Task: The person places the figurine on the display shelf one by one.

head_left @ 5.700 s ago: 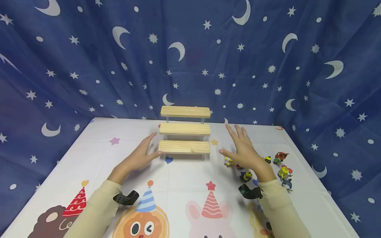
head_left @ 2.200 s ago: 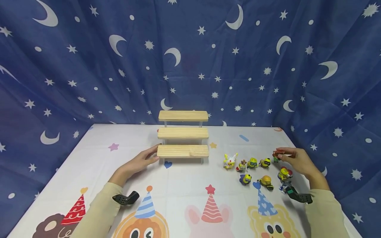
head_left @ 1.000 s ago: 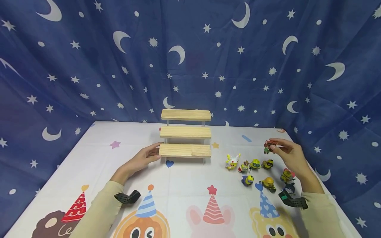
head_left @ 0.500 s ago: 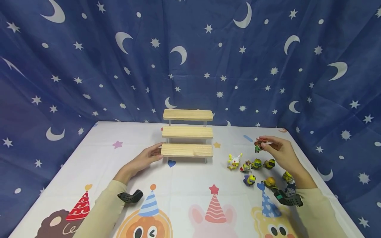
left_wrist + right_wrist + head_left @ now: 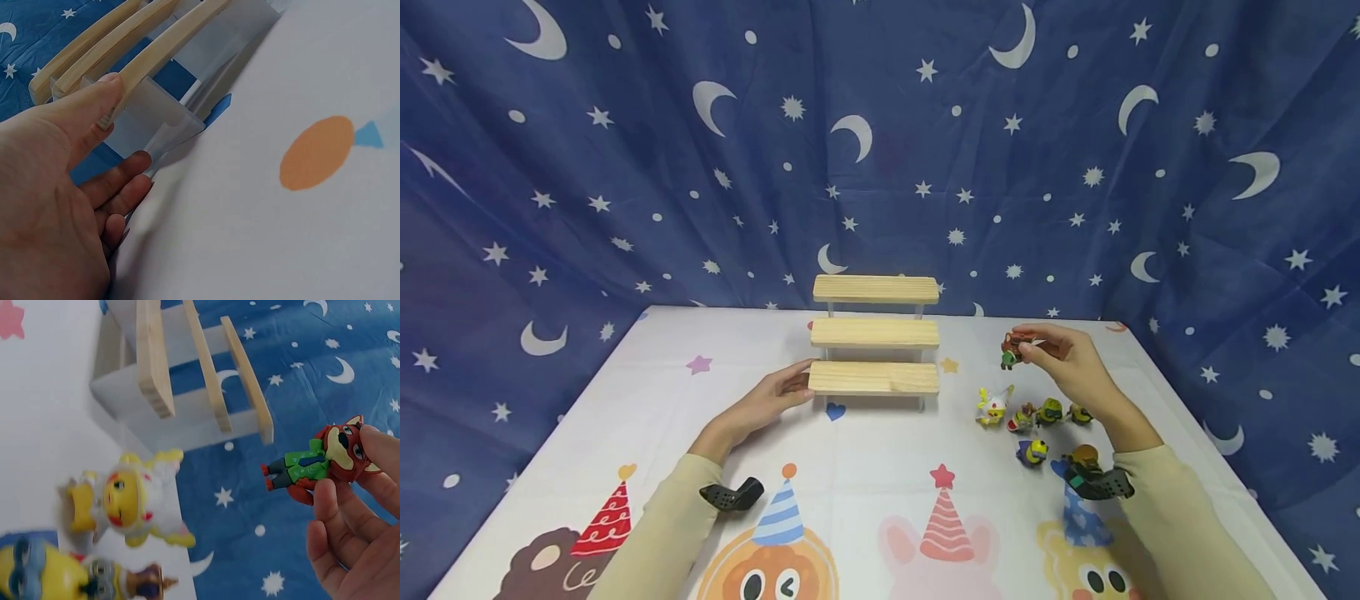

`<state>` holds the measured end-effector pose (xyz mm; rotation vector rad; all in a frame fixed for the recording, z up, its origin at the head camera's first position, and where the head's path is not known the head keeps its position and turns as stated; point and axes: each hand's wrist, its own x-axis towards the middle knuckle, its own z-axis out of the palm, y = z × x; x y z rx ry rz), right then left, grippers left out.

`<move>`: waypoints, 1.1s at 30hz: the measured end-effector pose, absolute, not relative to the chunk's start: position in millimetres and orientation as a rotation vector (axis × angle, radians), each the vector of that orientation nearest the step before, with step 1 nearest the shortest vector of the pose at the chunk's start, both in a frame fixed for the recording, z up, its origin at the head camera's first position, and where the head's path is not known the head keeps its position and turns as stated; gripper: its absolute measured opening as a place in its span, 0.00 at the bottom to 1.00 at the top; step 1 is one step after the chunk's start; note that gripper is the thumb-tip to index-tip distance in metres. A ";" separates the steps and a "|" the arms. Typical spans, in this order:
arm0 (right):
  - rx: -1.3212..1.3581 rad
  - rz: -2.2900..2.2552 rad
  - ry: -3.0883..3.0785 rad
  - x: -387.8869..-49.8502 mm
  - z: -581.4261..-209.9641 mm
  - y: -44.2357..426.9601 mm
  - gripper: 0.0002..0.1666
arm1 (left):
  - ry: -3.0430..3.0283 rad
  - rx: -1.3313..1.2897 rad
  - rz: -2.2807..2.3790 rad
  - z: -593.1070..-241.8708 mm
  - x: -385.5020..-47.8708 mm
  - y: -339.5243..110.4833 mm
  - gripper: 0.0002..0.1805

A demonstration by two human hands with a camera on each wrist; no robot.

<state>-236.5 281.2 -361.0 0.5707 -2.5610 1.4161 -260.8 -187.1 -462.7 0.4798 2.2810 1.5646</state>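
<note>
A three-tier display stand [image 5: 874,379] with wooden steps and clear supports stands at the middle back of the table. My left hand [image 5: 765,407] grips the left end of its lowest step, thumb above and index finger below in the left wrist view. Raised above the table, right of the stand, my right hand [image 5: 1075,367] pinches a fox figurine [image 5: 319,456] by its head. The fox is red-brown, with a green shirt and dark trousers. Below that hand, a white-and-yellow figurine [image 5: 992,407] stands nearest the stand.
Several yellow figurines stand on the right of the table, among them one in blue-purple [image 5: 1032,452] and one with goggles [image 5: 1049,411]. My right forearm covers some of them. A starry blue curtain [image 5: 880,150] hangs behind the white printed tablecloth [image 5: 880,467].
My right hand took the fox figurine from the far right, lifted it, and carried it left toward the stand. My left hand came to the stand's lowest step and has stayed there.
</note>
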 end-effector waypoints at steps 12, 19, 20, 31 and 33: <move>0.609 1.486 -2.547 -249.0 -353.8 256.7 0.19 | 2.302 0.476 1.538 -463.5 -267.9 -181.0 0.40; 0.627 1.567 -2.574 -256.6 -344.3 238.5 0.20 | 2.294 0.473 1.547 -461.6 -268.7 -184.1 0.39; 0.628 1.582 -2.573 -257.6 -342.4 236.0 0.20 | 2.291 0.477 1.545 -461.4 -268.5 -184.2 0.39; 0.653 1.604 -2.574 -277.0 -321.9 212.9 0.20 | 2.283 0.497 1.559 -463.3 -264.2 -187.7 0.39; 0.621 1.593 -2.596 -281.5 -319.7 209.8 0.21 | 2.277 0.493 1.566 -463.9 -264.2 -187.7 0.39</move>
